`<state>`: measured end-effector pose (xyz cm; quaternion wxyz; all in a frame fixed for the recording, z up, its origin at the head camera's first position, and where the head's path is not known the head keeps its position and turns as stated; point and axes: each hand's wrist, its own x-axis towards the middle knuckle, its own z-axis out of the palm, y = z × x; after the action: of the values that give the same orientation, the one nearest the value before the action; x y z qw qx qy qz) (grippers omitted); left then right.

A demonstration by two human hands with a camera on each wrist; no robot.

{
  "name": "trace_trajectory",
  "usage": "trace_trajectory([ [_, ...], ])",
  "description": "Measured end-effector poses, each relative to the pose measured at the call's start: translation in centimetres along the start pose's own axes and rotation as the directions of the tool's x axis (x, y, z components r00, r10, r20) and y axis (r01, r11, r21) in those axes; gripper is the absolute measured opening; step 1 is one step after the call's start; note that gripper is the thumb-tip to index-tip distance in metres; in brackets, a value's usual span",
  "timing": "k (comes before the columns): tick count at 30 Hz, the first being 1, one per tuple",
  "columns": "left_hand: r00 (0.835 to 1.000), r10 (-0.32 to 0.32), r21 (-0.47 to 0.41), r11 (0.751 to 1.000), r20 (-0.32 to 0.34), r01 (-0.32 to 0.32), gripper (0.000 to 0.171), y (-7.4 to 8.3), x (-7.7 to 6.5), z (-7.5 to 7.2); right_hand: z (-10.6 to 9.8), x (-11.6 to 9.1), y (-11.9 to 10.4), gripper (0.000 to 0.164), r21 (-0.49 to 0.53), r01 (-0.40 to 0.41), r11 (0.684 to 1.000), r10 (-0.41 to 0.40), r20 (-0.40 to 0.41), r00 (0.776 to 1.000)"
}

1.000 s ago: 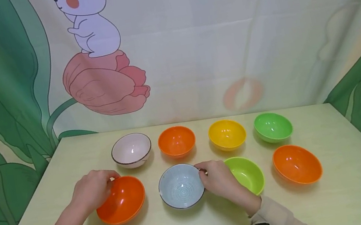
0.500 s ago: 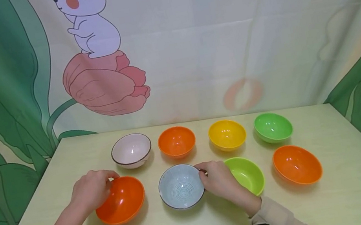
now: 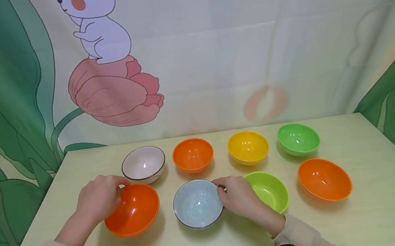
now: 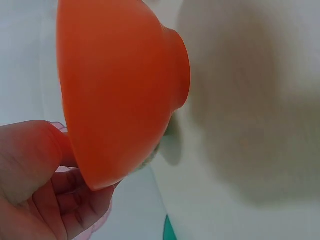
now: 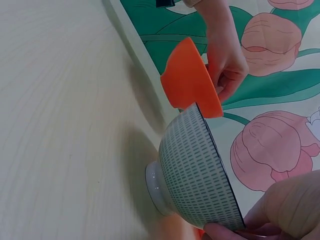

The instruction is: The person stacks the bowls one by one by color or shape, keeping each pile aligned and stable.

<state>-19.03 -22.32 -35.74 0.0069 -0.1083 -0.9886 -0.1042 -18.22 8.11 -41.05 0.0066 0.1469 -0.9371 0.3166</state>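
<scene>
Orange bowl (image 3: pixel 138 211), held above desk (image 3: pixel 394 199): our left grip (image 3: pixel 99 198), nearly closed, pinches its rim; our right grip (image 3: pixel 240 195) likewise pinches grey bowl (image 3: pixel 197 205).

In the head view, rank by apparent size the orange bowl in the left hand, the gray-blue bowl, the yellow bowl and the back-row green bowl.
1. Orange bowl in the left hand, though being lifted nearer may help.
2. Gray-blue bowl.
3. Yellow bowl and green bowl: too alike to rank.
</scene>
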Motion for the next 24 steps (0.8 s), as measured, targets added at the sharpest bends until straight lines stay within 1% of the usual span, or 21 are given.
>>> trace_trajectory([
  [4,1.0,0.017,0.015,1.0,-0.011,-0.017,0.026,0.7,0.4,-0.6,0.1,0.0,0.1,0.024,-0.009,0.002,1.0,-0.002,-0.011,1.0],
  [12,0.998,0.053,0.045,0.998,-0.039,-0.051,0.025,2.4,1.1,-1.5,0.2,-0.1,0.1,0.025,0.007,-0.016,1.0,0.016,-0.005,1.0],
  [24,0.999,0.042,0.054,0.998,-0.033,-0.041,0.027,4.7,2.0,-2.5,0.2,-0.2,0.1,0.025,0.016,-0.021,1.0,0.021,0.003,1.0],
])
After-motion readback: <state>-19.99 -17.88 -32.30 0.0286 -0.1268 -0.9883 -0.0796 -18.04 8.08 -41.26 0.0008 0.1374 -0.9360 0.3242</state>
